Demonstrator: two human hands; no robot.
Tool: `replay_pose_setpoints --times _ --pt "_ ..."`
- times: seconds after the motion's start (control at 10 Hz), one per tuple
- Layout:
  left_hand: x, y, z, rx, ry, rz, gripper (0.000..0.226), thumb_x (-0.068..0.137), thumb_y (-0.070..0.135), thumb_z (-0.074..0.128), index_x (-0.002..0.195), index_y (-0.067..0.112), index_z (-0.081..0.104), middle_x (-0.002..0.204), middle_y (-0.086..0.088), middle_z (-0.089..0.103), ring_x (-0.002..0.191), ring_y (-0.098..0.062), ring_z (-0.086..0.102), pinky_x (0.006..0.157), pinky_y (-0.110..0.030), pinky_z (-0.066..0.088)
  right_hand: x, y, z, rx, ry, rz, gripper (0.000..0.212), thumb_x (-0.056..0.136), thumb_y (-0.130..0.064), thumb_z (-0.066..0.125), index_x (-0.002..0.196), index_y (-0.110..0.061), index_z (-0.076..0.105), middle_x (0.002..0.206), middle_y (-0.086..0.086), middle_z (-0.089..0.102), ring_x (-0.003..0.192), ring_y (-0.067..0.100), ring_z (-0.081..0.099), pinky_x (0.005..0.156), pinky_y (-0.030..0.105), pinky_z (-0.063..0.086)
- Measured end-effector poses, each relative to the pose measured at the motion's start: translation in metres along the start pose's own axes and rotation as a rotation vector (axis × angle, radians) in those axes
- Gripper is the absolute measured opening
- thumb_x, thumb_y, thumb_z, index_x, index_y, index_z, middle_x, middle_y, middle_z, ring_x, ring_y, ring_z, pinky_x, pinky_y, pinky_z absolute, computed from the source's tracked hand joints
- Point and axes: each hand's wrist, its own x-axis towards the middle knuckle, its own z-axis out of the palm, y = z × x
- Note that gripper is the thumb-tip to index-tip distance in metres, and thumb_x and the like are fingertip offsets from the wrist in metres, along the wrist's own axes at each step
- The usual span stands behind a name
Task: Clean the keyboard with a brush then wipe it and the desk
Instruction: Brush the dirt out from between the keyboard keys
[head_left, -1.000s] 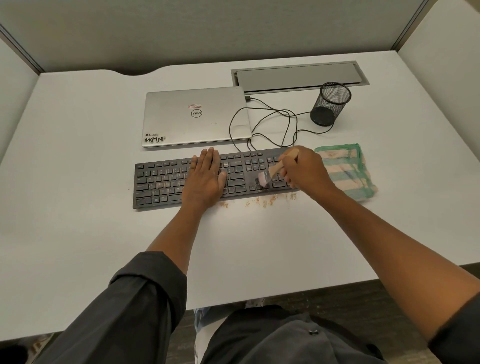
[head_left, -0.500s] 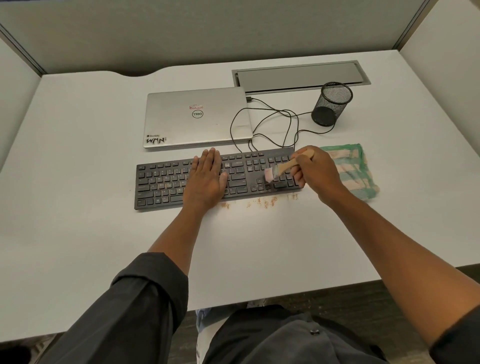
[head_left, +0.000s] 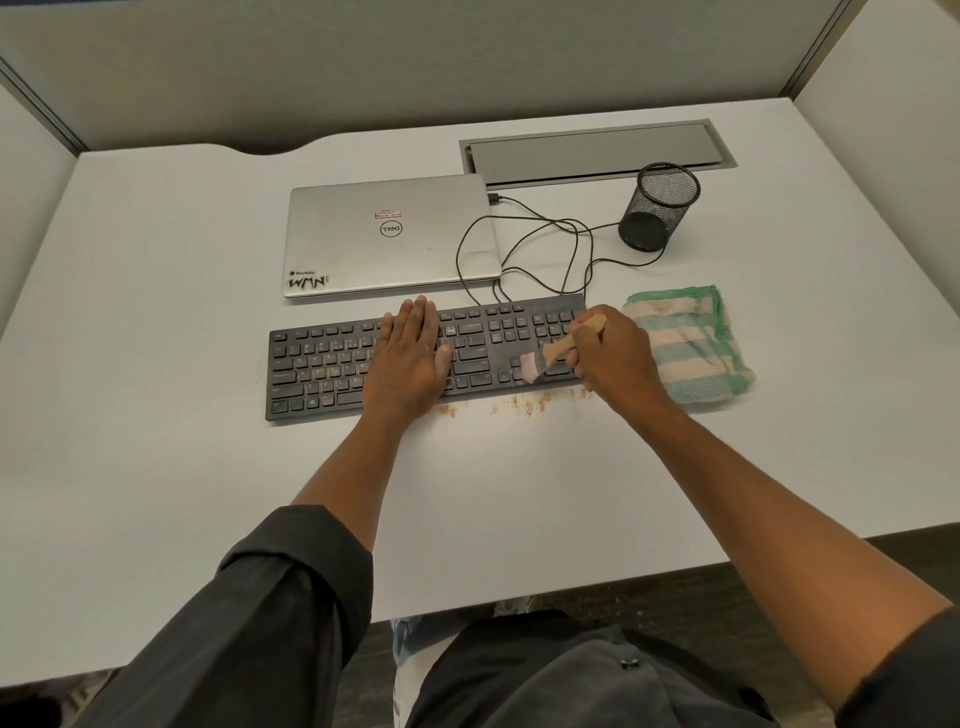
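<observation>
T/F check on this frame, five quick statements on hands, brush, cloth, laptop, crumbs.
1. The right hand grips the brush over the right end of the keyboard. True.
2. The left hand holds the cloth. False: it lies flat on the keyboard; the striped cloth lies untouched on the desk, right of the keyboard.
3. The laptop is open. False: its lid is closed.
4. Crumbs lie on the desk along the keyboard's near edge. True.
5. The mesh cup lies tipped on its side. False: it stands upright.
</observation>
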Motion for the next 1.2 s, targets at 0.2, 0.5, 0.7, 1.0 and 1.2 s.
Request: replay_pose_setpoints --times 0.2,0.5,0.7,1.0,1.2 --pt "0.000 0.000 0.001 -0.006 0.002 0.001 0.064 0.108 0.039 0.023 0.162 0.009 0.006 0.170 -0.010 0.006 0.157 -0.022 -0.001 0.128 -0.040 -0.004 0.001 0.001 -0.002 0.051 -0.002 -0.003 0.018 0.095 -0.014 0.045 0.099 -0.011 0.063 0.080 0.011 0.069 0.063 0.018 0.064 0.056 0.035 0.053" --pt "0.000 0.000 0.001 -0.010 0.017 0.007 0.063 0.108 0.037 0.025 0.162 0.008 0.009 0.170 -0.011 0.009 0.157 -0.023 0.001 0.128 -0.041 -0.002 0.004 -0.001 0.002 -0.021 0.010 -0.026 0.017 0.095 -0.017 0.046 0.095 -0.011 0.063 0.080 0.009 0.069 0.071 0.023 0.067 0.058 0.035 0.054" --pt "-0.001 -0.001 0.002 -0.003 0.016 0.008 0.063 0.108 0.037 0.024 0.162 0.009 0.008 0.170 -0.011 0.008 0.157 -0.023 0.001 0.128 -0.041 -0.002 0.007 -0.001 -0.008 -0.159 0.211 -0.064 0.019 0.094 -0.014 0.043 0.093 -0.010 0.061 0.082 0.009 0.065 0.075 0.027 0.060 0.057 0.031 0.043" --pt "-0.001 -0.001 0.001 0.000 0.013 0.006 0.063 0.108 0.038 0.024 0.162 0.009 0.008 0.170 -0.011 0.008 0.157 -0.023 0.001 0.128 -0.041 -0.001 -0.020 -0.010 -0.003 -0.307 -0.113 -0.407 0.028 0.097 -0.026 0.037 0.091 -0.010 0.059 0.067 0.000 0.058 0.059 0.014 0.052 0.052 0.026 0.034" --pt "0.000 -0.001 0.001 -0.003 0.011 0.004 0.064 0.108 0.038 0.024 0.162 0.009 0.008 0.170 -0.011 0.008 0.157 -0.023 0.001 0.128 -0.041 -0.001 0.011 -0.008 -0.016 -0.272 -0.110 -0.431 0.011 0.097 -0.019 0.052 0.090 -0.016 0.060 0.075 -0.002 0.060 0.068 0.016 0.051 0.059 0.028 0.031"
